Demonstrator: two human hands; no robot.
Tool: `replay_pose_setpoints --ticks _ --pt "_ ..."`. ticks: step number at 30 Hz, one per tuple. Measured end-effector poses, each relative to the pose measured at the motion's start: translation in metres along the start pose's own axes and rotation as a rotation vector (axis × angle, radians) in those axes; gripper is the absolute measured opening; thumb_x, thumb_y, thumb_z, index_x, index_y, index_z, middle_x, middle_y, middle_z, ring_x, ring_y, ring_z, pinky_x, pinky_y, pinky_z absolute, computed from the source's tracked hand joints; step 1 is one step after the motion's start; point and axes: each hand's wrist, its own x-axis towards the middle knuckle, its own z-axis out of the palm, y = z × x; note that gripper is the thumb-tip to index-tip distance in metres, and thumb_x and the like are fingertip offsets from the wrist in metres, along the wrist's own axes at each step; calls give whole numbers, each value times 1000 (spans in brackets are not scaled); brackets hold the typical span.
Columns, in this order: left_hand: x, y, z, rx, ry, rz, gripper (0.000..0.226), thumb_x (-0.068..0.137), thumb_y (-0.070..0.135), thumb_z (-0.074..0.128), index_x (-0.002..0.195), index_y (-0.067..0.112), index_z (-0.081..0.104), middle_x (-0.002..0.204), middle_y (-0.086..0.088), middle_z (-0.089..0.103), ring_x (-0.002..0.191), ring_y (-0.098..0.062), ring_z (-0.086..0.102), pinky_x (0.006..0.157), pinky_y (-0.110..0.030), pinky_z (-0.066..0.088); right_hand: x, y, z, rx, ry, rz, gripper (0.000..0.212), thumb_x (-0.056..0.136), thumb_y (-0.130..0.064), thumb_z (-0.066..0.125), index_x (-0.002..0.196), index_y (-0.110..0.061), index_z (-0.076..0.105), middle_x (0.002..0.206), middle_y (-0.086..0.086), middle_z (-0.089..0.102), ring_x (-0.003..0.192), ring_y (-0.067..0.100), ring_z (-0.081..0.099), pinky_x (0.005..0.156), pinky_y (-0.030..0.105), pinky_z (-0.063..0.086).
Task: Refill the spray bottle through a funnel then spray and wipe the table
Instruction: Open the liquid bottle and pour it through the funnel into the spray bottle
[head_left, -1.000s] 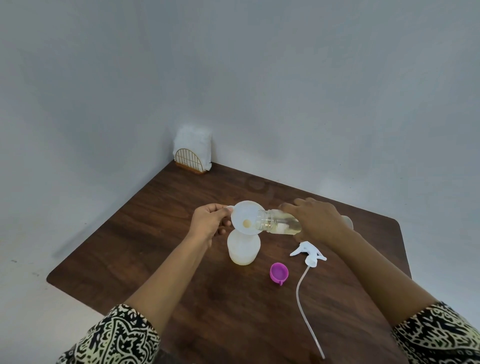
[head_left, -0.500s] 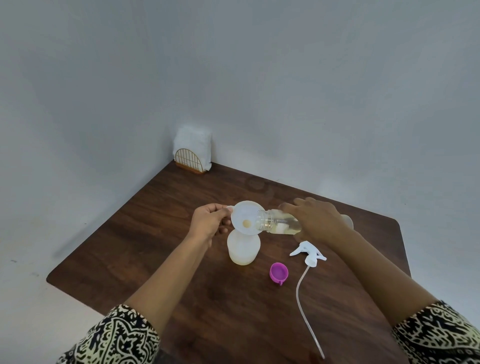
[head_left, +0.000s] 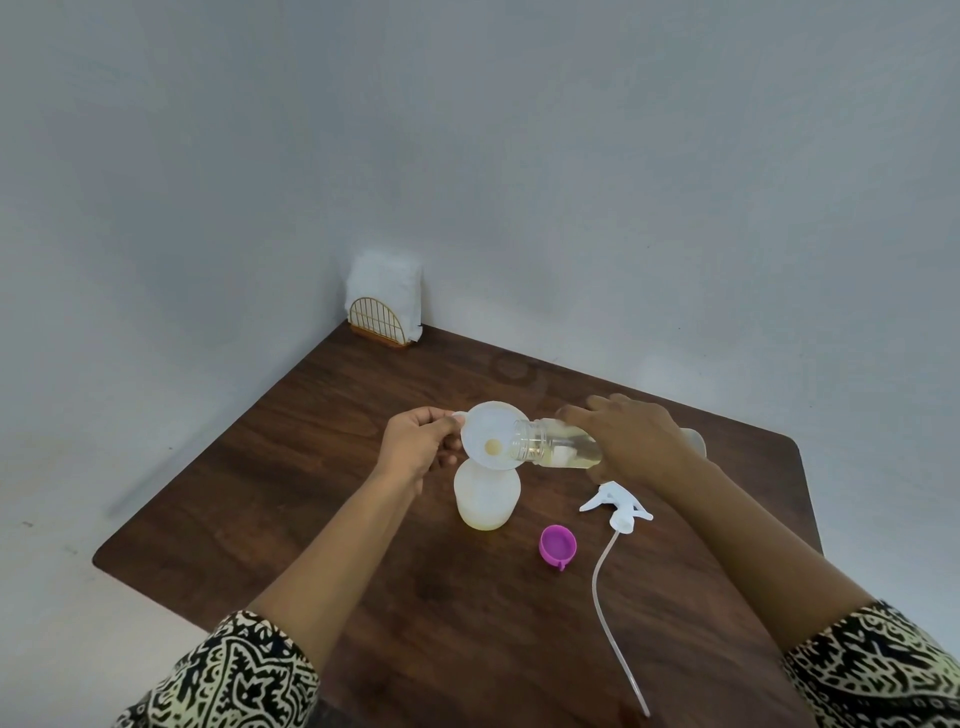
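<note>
Dark wood bench (head_left: 270, 493), grey wall (head_left: 571, 182); nothing's shifted this last second; cap (head_left: 557, 543) and sprayer head (head_left: 618, 506) lie nearest me; spray bottle (head_left: 485, 501) stands mid-bench, left hand (head_left: 415, 447) pinching the funnel (head_left: 485, 441) on it, right hand (head_left: 639, 441) gripping the tipped refill bottle (head_left: 556, 447); still filling, I reckon.

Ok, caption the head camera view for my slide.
Right hand tips a clear bottle into the white funnel that the left hand steadies on the spray bottle.
</note>
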Motion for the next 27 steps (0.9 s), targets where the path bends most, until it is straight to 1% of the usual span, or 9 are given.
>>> replay_pose_setpoints --ticks 3,8,16,20,27 --pt "0 0 1 -3 3 0 8 88 13 68 92 8 72 77 -10 70 60 -14 57 52 -24 50 1 0 0 0 -1 1 65 78 -35 67 135 -34 36 111 -6 54 99 16 54 60 27 36" --pt "-1 0 0 -15 -2 3 8 88 13 68 91 7 72 73 -9 68 56 -13 56 48 -22 49 0 -1 -1 4 -8 8 63 77 -32 66 133 -34 38 109 -6 54 97 17 53 60 28 37" --pt "-2 1 0 -18 -1 -3 8 88 13 68 90 6 72 75 -9 69 56 -13 56 47 -21 48 -1 -2 -2 2 -7 9 63 78 -33 66 134 -33 37 110 -5 53 100 17 53 61 28 37" --pt "-2 1 1 -11 5 -5 6 88 13 68 89 8 72 76 -9 70 59 -15 58 50 -23 50 -2 -3 -3 4 -1 10 62 79 -33 65 134 -33 37 110 -5 53 101 17 53 61 27 38" --pt "-3 1 1 -13 5 -4 7 88 12 68 90 6 72 76 -10 70 57 -13 57 48 -21 49 -3 -3 -3 1 1 6 62 78 -33 66 133 -33 37 111 -5 54 101 17 54 61 27 37"
